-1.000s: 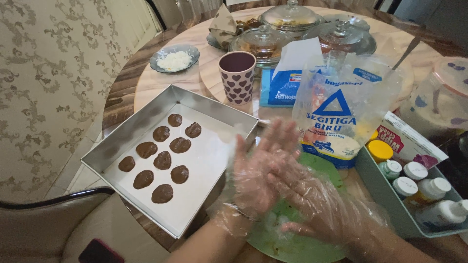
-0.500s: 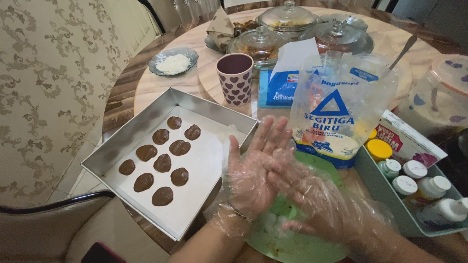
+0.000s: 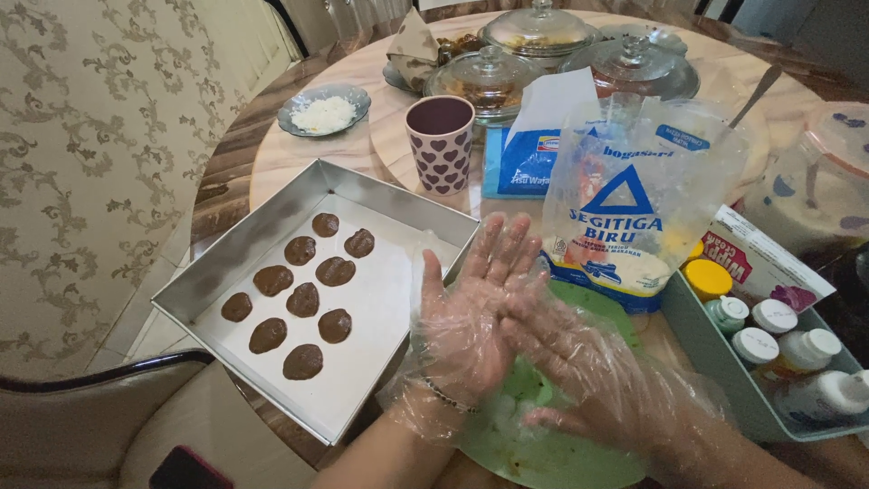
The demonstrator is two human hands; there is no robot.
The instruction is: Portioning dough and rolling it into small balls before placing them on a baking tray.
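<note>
Left hand: the left hand (image 3: pixel 471 312), in a clear plastic glove, is standing upright with palm facing right and fingers spread wide; its grip is holding nothing
Right hand: the right hand (image 3: pixel 579 358), gloved too, is pressing flat against the left palm; fingers stretched out, grip wide, holding nothing
Under the hands: a green plate (image 3: pixel 534 444) is lying on the desk (image 3: pixel 272 154) just below both hands
Left of the hands: a metal baking tray (image 3: pixel 272 244) is sitting just beside the left hand; nine brown dough rounds (image 3: pixel 303 301) are lying in it
Beyond the hands: a flour bag (image 3: pixel 634 208) is standing near the fingertips; a heart-patterned cup (image 3: pixel 441 145) farther off
Right of the hands: a teal bin (image 3: pixel 715 362) is holding small bottles (image 3: pixel 769 330)
</note>
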